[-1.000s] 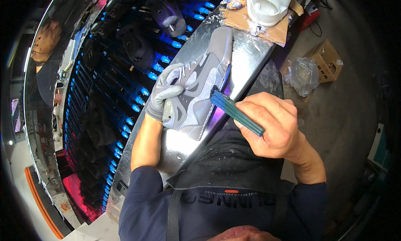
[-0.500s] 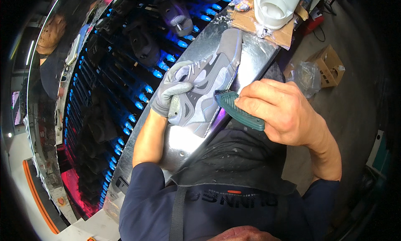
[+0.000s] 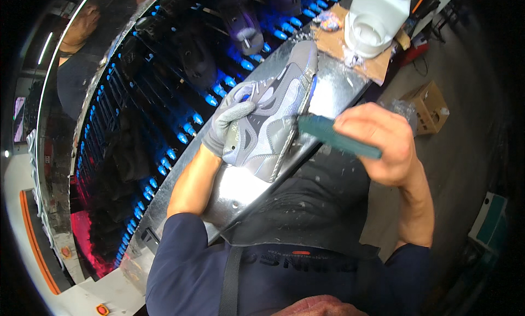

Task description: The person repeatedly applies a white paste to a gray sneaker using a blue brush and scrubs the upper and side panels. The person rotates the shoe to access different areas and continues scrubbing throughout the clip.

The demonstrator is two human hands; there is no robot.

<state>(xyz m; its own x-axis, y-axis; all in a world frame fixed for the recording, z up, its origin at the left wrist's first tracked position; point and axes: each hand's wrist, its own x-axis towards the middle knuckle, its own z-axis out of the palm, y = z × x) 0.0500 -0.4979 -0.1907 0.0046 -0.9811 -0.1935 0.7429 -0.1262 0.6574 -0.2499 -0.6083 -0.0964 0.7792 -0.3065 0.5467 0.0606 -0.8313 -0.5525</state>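
Note:
A grey shoe upper, stretched over a pale green last, lies on its side above the metal ledge, with its toe pointing away from me. My left hand, in a grey glove, is closed round the shoe's opening and the last. Bare and closed, my right hand pinches a dark green brush by its handle. The brush's dark tip is at the shoe's lower side edge; whether it touches there I cannot tell.
Left of the metal ledge runs a rack of blue-tipped rollers carrying dark lasts. A white container stands on cardboard at the far end. An open carton sits on the floor at right.
My right hand and the brush have shifted slightly right, and the brush has turned so its textured side no longer shows. The left hand keeps its hold on the shoe upper.

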